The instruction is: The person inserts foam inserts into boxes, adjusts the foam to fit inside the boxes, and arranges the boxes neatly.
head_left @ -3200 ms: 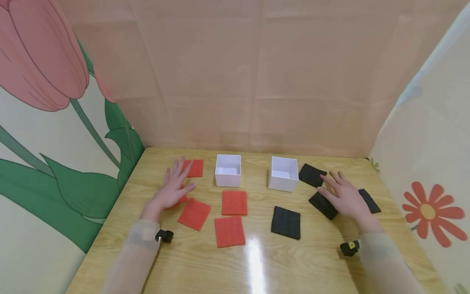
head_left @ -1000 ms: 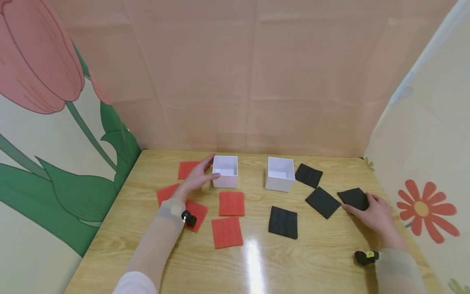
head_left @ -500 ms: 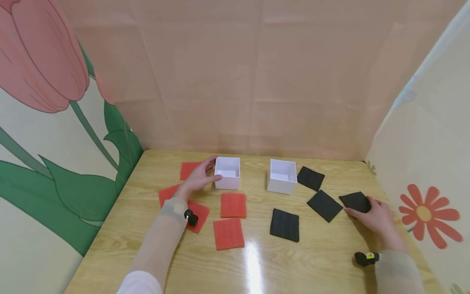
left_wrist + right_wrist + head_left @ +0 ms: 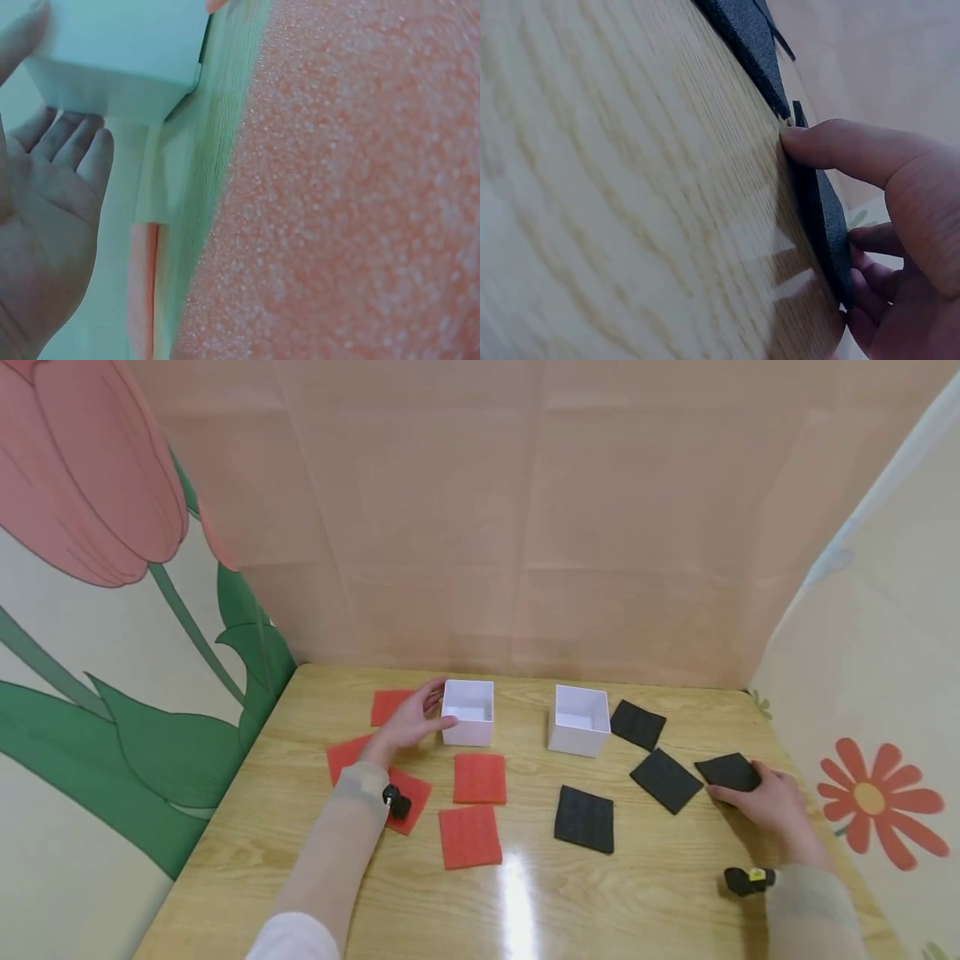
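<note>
Just left of centre in the head view, we see the left hand [image 4: 411, 722] holding the left white box [image 4: 474, 733] by a corner, thumb at the front wall and fingers along the left side. To its right, near the middle of the frame, we find the right white box [image 4: 573, 741], also open at the top. Toward the right edge, the right hand [image 4: 772, 800] pinches a black square [image 4: 726, 772] between thumb and fingers. We count three more black squares [image 4: 584, 820] to the left of that hand, and five red squares [image 4: 470, 837] spread from the centre to the left, two of them partly behind the left arm. Everything stands or lies on the wooden table [image 4: 615, 910], and we see a pinkish backdrop [image 4: 487, 510] filling the upper middle.

From the left wrist, we have the box at the upper left, the fingertips against its lower wall and the thumb over its face. A blurred, foamy red surface takes up the right half, and a thin red edge shows at lower centre.

From the right wrist, we see the black square right of centre, bowed, the thumb at its upper end and the fingertips on its far edge. Other black pieces lie above it.
</note>
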{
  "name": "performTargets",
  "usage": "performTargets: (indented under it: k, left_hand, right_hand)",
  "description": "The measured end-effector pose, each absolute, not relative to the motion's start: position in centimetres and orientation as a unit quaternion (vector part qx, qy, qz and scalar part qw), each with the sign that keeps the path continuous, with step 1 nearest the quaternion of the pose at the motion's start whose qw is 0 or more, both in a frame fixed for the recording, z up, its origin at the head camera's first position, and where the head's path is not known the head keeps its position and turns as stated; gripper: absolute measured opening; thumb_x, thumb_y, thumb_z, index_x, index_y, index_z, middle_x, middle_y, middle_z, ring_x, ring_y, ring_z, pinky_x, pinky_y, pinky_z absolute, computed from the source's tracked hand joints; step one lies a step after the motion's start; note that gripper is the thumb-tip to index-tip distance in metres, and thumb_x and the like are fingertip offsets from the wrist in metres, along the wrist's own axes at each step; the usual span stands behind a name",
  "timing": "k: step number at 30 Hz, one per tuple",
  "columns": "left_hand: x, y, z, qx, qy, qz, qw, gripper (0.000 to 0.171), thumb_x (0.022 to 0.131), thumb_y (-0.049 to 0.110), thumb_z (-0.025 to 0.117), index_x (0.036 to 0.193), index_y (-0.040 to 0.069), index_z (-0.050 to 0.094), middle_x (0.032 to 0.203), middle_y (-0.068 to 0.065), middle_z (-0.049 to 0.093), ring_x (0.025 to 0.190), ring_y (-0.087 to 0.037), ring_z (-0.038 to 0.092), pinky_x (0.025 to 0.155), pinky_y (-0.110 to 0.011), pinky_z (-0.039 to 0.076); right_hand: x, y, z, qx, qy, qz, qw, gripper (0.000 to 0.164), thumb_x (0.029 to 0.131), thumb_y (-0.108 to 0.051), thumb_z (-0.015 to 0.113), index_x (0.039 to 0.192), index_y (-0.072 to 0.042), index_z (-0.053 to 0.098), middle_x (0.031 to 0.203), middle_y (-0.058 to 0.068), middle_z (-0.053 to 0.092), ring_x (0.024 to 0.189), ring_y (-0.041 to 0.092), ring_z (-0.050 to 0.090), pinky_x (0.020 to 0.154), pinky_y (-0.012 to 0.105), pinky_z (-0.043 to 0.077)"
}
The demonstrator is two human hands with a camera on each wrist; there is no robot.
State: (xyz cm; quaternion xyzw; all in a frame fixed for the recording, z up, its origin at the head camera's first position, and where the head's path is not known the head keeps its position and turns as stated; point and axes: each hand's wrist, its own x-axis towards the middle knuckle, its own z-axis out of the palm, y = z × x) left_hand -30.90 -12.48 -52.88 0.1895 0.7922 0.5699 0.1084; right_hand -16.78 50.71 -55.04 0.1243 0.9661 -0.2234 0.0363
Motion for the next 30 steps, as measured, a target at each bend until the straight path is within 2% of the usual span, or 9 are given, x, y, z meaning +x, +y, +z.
performTargets:
  k: [11,18,25,30]
  left_hand:
    - [-31.2,-12.4,-53.0,0.185,0.794,0.568,0.110,0.090,0.097,0.011,0.081,0.168,0.001,0.025,0.171,-0.019,0.033,0.157,-0.035,0.035,0.125,-0.045,0.033]
    - [-31.4,-12.3,-52.7,0.184,0.802,0.558,0.111,0.091,0.097,0.014,0.082,0.168,0.002,0.026,0.170,-0.018,0.035,0.156,-0.035,0.037,0.125,-0.046,0.034]
    - [-31.4,-12.4,-52.7,0.184,0.806,0.552,0.109,0.092,0.097,0.013,0.082,0.168,0.002,0.025,0.171,-0.018,0.034,0.155,-0.035,0.037,0.124,-0.046,0.035]
    - [-31.3,-12.7,-52.9,0.181,0.800,0.559,0.117,0.091,0.097,0.013,0.082,0.169,0.005,0.025,0.172,-0.016,0.033,0.156,-0.033,0.036,0.124,-0.044,0.034]
  right_hand:
    - [-17.0,51.2,-55.7,0.135,0.961,-0.237,0.049,0.123,0.093,-0.068,0.071,0.159,0.020,0.014,0.146,0.058,0.019,0.130,0.072,0.025,0.101,0.081,0.031]
    - [-17.5,51.5,-55.2,0.109,0.967,-0.229,0.028,0.116,0.095,-0.061,0.073,0.159,0.019,0.019,0.144,0.058,0.023,0.127,0.073,0.029,0.097,0.080,0.033]
    - [-17.8,51.3,-54.8,0.114,0.963,-0.245,0.012,0.121,0.094,-0.059,0.075,0.161,0.017,0.010,0.146,0.058,0.024,0.127,0.073,0.030,0.097,0.082,0.034]
    - [-17.9,50.6,-54.6,0.115,0.958,-0.263,-0.009,0.117,0.096,-0.057,0.074,0.163,0.015,0.010,0.150,0.055,0.023,0.130,0.071,0.030,0.100,0.082,0.034]
